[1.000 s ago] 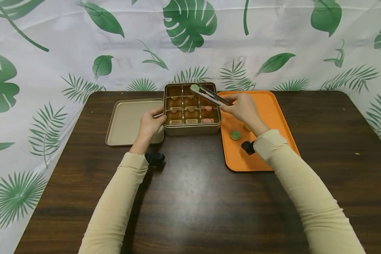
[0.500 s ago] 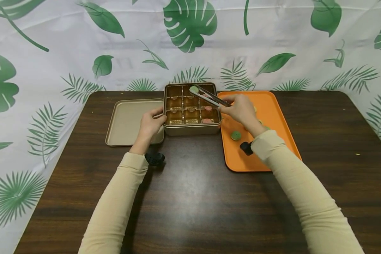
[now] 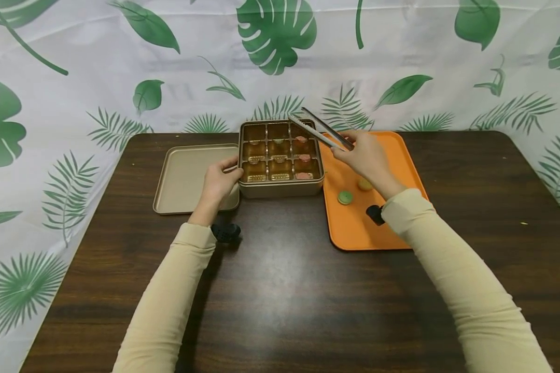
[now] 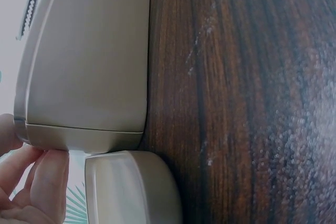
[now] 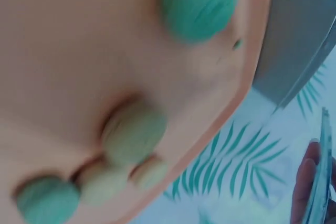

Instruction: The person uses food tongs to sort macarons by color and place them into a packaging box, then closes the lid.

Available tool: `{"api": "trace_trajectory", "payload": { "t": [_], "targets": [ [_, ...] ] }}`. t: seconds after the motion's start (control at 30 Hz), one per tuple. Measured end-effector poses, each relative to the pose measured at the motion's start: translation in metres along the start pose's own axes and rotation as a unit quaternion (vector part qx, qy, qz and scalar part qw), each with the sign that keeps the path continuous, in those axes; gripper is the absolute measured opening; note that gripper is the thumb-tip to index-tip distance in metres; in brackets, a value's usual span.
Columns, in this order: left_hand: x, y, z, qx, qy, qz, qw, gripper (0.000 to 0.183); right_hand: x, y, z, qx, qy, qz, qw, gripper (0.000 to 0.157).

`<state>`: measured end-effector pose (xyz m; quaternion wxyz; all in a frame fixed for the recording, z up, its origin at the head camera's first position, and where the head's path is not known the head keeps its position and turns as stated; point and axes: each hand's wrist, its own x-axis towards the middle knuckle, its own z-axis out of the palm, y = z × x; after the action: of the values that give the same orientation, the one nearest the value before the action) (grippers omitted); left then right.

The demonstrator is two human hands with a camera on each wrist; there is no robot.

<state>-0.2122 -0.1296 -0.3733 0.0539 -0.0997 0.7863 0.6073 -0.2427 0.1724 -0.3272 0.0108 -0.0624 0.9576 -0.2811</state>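
Note:
My left hand (image 3: 219, 184) grips the left rim of a gold tin (image 3: 281, 190), thumb and fingers pinching its edge in the left wrist view. The tin's insert is divided into several compartments. Pink macarons (image 3: 303, 176) lie down its right column, and a green macaron (image 3: 278, 140) shows in the back middle compartment. My right hand (image 3: 366, 158) holds metal tongs (image 3: 327, 128) above the tin's back right corner, their tips apart with nothing between them. On the orange tray (image 3: 354, 230) lie a green macaron (image 3: 345, 197) and a yellow macaron (image 3: 365, 184).
A flat gold lid (image 3: 186, 178) lies left of the tin, close beside it. Several more macarons (image 5: 134, 132) sit on the tray in the right wrist view, partly behind the right arm in the head view. A leaf-patterned cloth (image 3: 191, 52) hangs behind the dark wooden table (image 3: 280, 290).
The tongs let go of the green macaron, which now lies in the tin's back middle compartment. The right hand has moved right with the tongs raised and spread. My left hand stays on the rim.

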Motion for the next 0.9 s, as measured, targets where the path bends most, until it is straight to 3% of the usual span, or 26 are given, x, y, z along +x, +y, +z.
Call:
{"api": "trace_trajectory", "payload": {
  "t": [0.23, 0.53, 0.9],
  "targets": [
    [0.0, 0.0, 0.0, -0.01, 0.001, 0.004, 0.9999, 0.046, -0.011, 0.014, -0.019, -0.037, 0.026, -0.042, 0.998, 0.053],
    [0.0, 0.001, -0.001, -0.013, -0.002, 0.005, 0.9999, 0.046, -0.025, 0.035, -0.043, -0.081, -0.021, -0.056, 0.995, 0.06],
    [-0.001, 0.002, 0.0, -0.013, 0.003, 0.004, 0.9999, 0.046, -0.044, 0.076, -0.055, -0.088, -0.078, -0.055, 0.992, 0.059]
  ]
}}
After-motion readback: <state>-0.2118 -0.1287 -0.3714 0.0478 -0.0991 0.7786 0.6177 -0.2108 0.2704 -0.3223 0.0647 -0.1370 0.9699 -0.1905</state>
